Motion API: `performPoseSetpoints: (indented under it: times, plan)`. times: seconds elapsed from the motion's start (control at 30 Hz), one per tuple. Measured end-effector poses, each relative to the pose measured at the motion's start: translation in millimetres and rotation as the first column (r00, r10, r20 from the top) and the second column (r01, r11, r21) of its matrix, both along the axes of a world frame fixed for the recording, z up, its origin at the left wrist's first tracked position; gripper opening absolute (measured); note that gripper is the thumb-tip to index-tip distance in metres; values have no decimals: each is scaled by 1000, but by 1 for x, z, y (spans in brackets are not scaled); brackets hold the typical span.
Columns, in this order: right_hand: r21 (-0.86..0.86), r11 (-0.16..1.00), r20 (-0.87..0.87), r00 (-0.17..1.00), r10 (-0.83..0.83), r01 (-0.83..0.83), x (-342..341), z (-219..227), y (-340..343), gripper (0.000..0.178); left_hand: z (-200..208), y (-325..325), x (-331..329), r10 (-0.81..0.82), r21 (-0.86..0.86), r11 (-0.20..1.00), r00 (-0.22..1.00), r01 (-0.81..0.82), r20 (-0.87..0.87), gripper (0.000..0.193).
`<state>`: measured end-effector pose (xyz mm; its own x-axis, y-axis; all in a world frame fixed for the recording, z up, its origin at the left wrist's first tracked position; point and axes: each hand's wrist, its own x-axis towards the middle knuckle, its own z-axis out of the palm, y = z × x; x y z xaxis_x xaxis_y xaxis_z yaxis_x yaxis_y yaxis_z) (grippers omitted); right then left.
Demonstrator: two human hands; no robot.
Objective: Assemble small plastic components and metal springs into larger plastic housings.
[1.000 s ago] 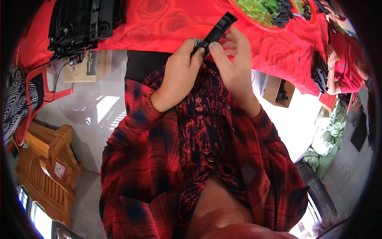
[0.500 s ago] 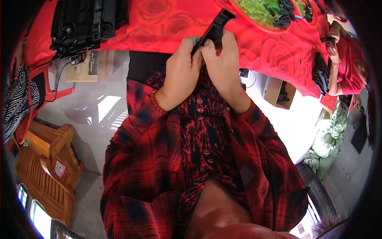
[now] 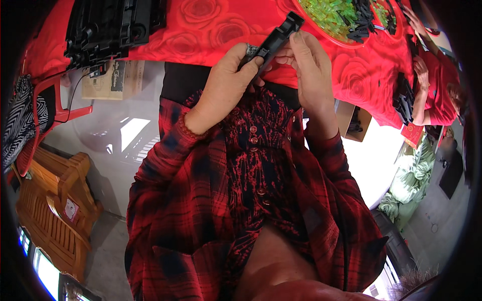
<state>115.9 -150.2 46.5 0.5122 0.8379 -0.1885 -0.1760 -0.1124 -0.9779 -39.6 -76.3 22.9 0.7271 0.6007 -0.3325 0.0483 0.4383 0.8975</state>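
Note:
A long, narrow black plastic part (image 3: 275,42) is tilted up to the right over the near edge of the red cloth. My left hand (image 3: 221,85) is closed around its lower end, thumb on top. Something grey and patterned sits around a finger of that hand. Close against the part's right side is my right hand (image 3: 317,75), thumb raised near the upper end and fingers curled in. Whether those fingers pinch the part or some small piece is hidden.
Black plastic parts (image 3: 108,27) are stacked at the left on the red tablecloth (image 3: 201,30). A red basin (image 3: 346,44) of green and black small pieces stands far right. Another person's arm (image 3: 420,95) is beside more black parts. A cardboard box (image 3: 346,118) stands below the table.
My right hand has shifted right and turned, its thumb coming off the part's middle. My left hand keeps hold, its thumb now across the lower part.

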Motion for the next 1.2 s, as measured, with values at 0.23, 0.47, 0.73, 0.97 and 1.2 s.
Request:
performPoseSetpoints:
  times: [0.23,0.47,0.73,0.97,1.2]
  plan:
    - [43,999,108,994,-22,18,-11,5,7,24,7,1,1,2,11,1000,1000,-2,-23,12]
    - [33,999,231,973,6,-14,-16,4,2,23,2,-2,4,118,-16,993,993,-119,-26,15]
    - [131,990,308,947,-97,59,-27,-5,-4,22,-3,-6,3,152,27,988,988,-153,19,14]
    - [-54,997,180,981,68,-59,-4,-5,-12,34,-2,29,-4,-99,-21,995,989,97,-105,23]
    - [-119,963,122,959,256,-242,23,15,-18,33,15,60,-13,-371,100,908,892,407,-258,22]
